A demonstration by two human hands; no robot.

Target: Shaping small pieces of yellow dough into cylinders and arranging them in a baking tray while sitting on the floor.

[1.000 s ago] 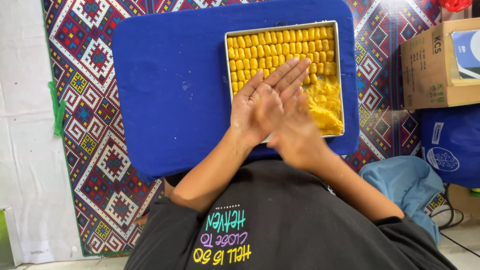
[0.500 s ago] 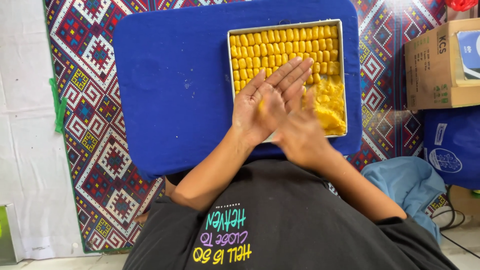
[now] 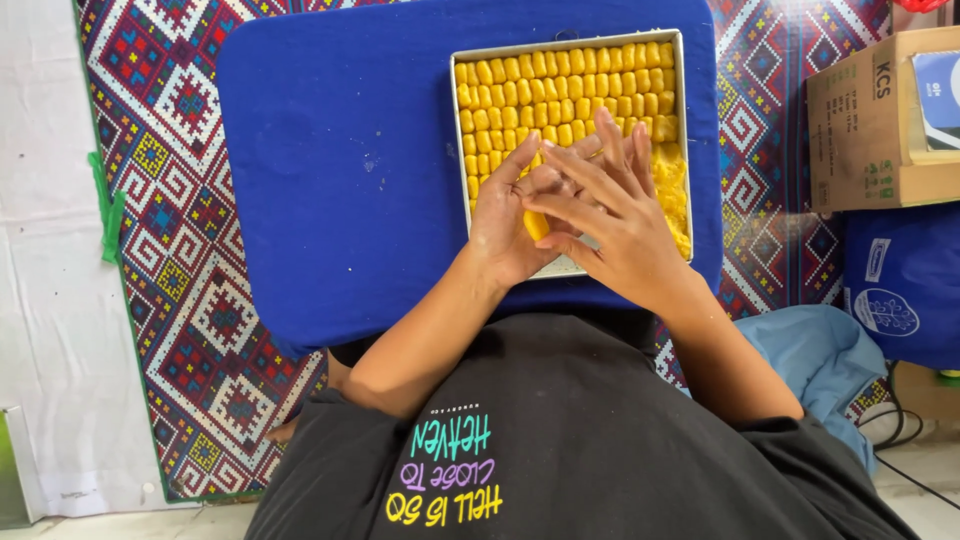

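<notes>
A square metal tray (image 3: pixel 566 42) rests on a blue padded board (image 3: pixel 340 170). Rows of small yellow dough pieces (image 3: pixel 560 90) fill its far half, and a loose heap of yellow dough (image 3: pixel 672 190) lies along its right side. My left hand (image 3: pixel 505 225) and my right hand (image 3: pixel 615 215) meet over the tray's near half, palms facing each other. A small yellow dough piece (image 3: pixel 537 226) shows between them, pressed by both hands. My right fingers lie across my left palm.
A patterned red, blue and white mat (image 3: pixel 180 300) lies under the board. A cardboard box (image 3: pixel 880 120) stands at the right, with a blue bag (image 3: pixel 905 285) below it and light blue cloth (image 3: pixel 820 360) near my right arm. White sheeting (image 3: pixel 50 300) covers the left.
My hands slid against each other over the tray: the right hand moved forward across the left palm, and the dough piece between them now shows at the palm's edge.
</notes>
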